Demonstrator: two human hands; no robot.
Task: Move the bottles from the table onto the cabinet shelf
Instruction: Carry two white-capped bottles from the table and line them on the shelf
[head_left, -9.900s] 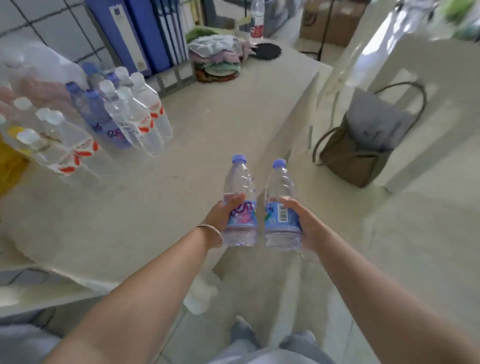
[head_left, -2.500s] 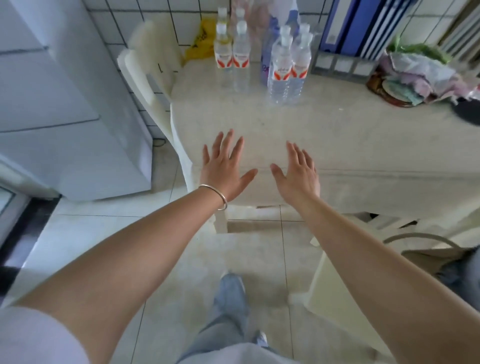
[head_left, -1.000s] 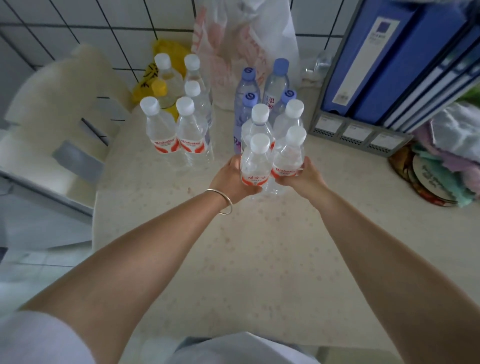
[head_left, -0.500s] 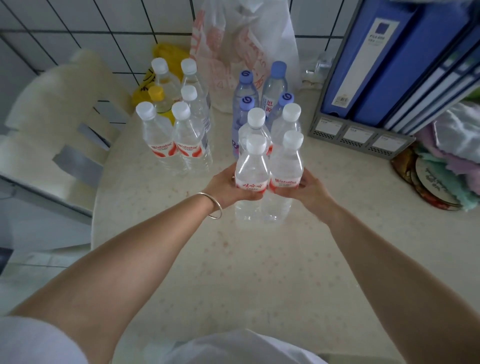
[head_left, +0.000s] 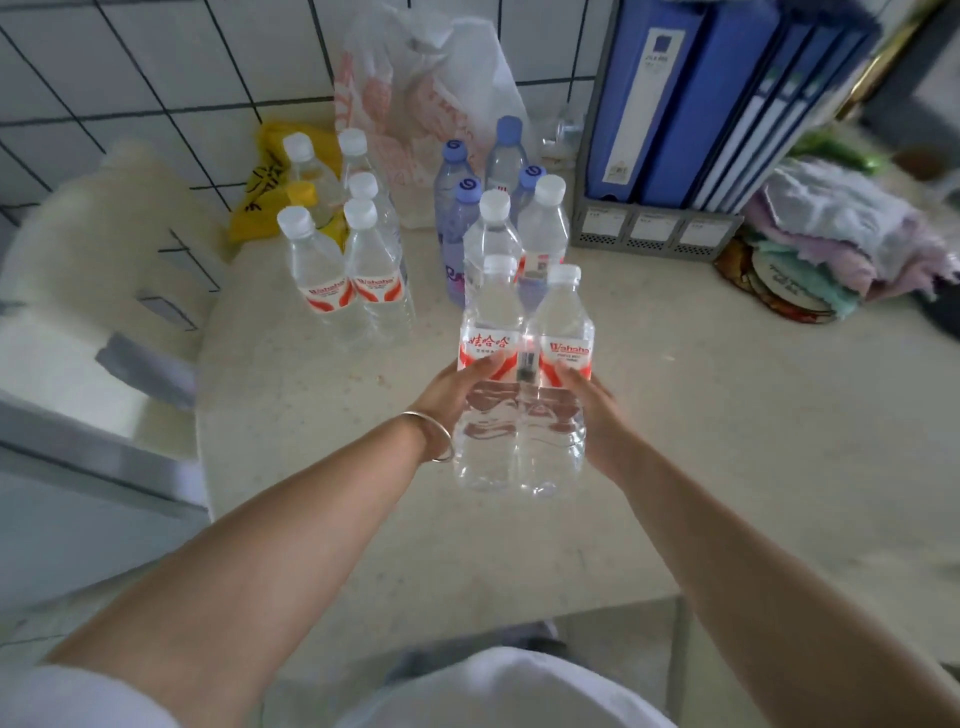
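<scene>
My left hand (head_left: 449, 387) grips a clear white-capped water bottle (head_left: 491, 332) with a red and white label. My right hand (head_left: 595, 410) grips a matching bottle (head_left: 561, 338) right beside it. Both bottles are upright and lifted above the beige table (head_left: 727, 415), close to my body. Behind them two more white-capped bottles (head_left: 543, 223) stand on the table, with several blue-capped bottles (head_left: 460, 228) next to them. Another group of white-capped bottles (head_left: 343, 265) stands at the back left. The cabinet shelf is not in view.
A white plastic bag (head_left: 426, 88) and a yellow bag (head_left: 265, 176) lean on the tiled wall behind the bottles. Blue binders (head_left: 691, 98) stand in a grey rack at the back right, beside a pile of folded cloths (head_left: 841, 234). A pale chair (head_left: 104, 270) stands left of the table.
Both hands closed on the two front white-capped bottles, lifted them off the table and drew them back toward me, away from the group.
</scene>
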